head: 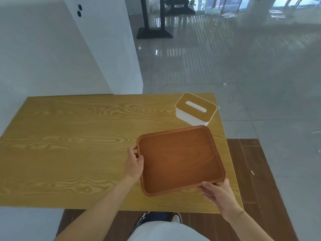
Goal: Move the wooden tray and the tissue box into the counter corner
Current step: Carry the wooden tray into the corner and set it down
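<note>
A reddish-brown wooden tray point(180, 159) with a raised rim lies on the right part of the light wood counter point(73, 146), turned slightly askew. My left hand point(134, 164) grips its left rim. My right hand point(218, 193) holds its near right corner, fingers under the edge. Just beyond the tray's far edge stands a white tissue box point(195, 108) with a wooden lid and a slot, close to the counter's far right corner. Neither hand touches the box.
White walls point(52, 49) meet the counter along its left and far left sides. The counter's right edge drops to a grey tiled floor point(243, 84). Dark wood flooring point(251, 171) lies at the near right. My legs and shoes show below.
</note>
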